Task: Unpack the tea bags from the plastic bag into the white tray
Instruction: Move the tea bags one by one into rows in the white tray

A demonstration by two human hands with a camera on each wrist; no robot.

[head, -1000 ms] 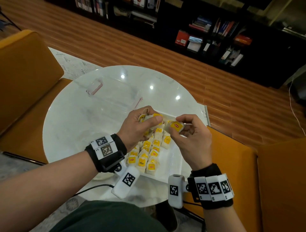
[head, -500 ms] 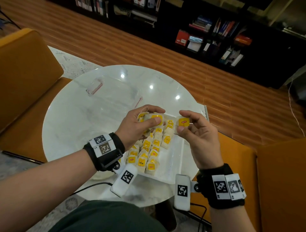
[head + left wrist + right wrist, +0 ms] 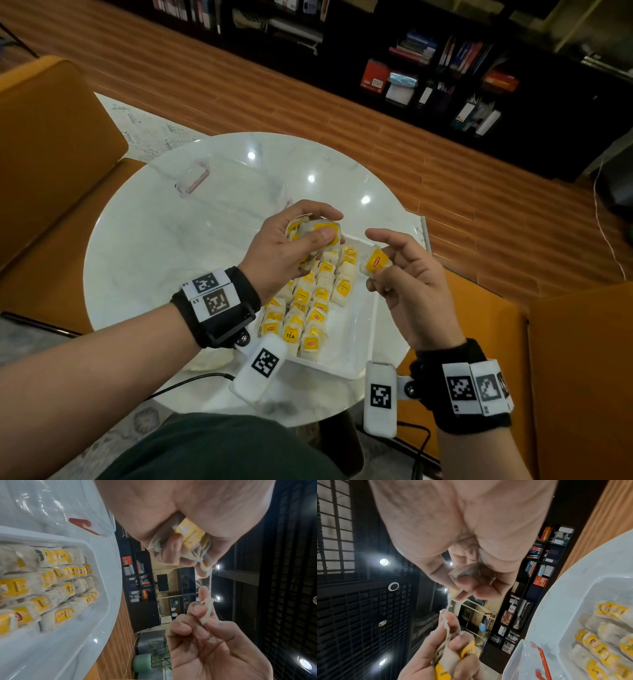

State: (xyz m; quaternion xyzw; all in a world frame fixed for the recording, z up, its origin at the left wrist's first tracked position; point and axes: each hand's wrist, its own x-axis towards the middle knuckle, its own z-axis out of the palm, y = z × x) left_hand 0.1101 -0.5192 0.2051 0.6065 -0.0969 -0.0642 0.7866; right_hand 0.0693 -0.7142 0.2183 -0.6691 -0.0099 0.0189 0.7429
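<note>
A white tray at the table's near right holds rows of yellow-tagged tea bags. Above its far end my left hand grips a bunch of tea bags, also seen in the left wrist view. To the right, my right hand pinches a single tea bag, palm turned up. A thin string runs between the two hands. The clear plastic bag with a red zip lies flat on the table beyond the tray.
The tray sits on a round white marble table. Orange chairs stand at the left and at the right. A dark bookshelf lines the far wall. A black cable runs under my left wrist.
My right hand has drawn one tea bag away from the bunch, moving right and turning palm up. My left hand keeps its bunch almost where it was.
</note>
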